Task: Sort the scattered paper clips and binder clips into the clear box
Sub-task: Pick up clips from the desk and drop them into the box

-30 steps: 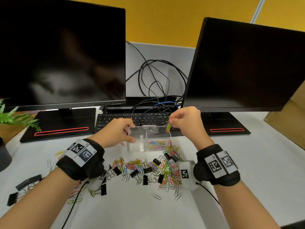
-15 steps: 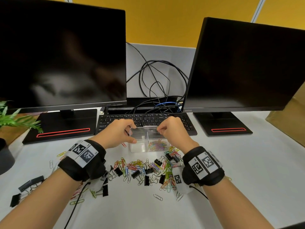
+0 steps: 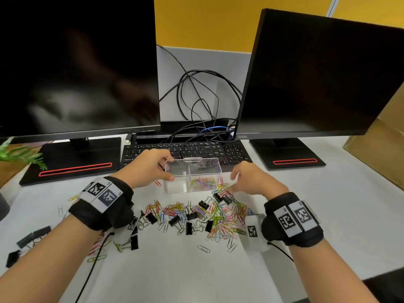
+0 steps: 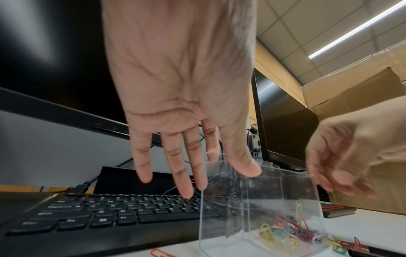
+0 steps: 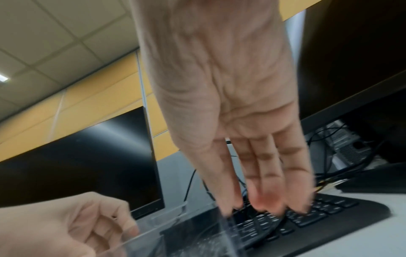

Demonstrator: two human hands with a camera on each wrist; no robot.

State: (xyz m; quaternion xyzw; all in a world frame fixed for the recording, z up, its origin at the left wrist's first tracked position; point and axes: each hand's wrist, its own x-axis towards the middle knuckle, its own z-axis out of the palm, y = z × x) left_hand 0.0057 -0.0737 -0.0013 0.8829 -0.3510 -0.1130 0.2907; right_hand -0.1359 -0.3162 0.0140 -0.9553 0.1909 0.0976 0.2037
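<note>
Keyboard (image 4: 92,213) keycaps: CapsLock, Shift, Ctrl, Fn, Alt; other print unreadable

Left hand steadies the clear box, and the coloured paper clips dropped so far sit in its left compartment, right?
Not quite. The left hand does steady the clear box, but the coloured paper clips lie in its right compartment; the left one looks empty in the head view.

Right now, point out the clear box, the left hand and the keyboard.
clear box (image 3: 215,171): head view, bare right wall above the clips.
left hand (image 3: 145,166): head view, back of the hand holding the box's left end.
keyboard (image 3: 235,153): head view, number-pad keys.
</note>
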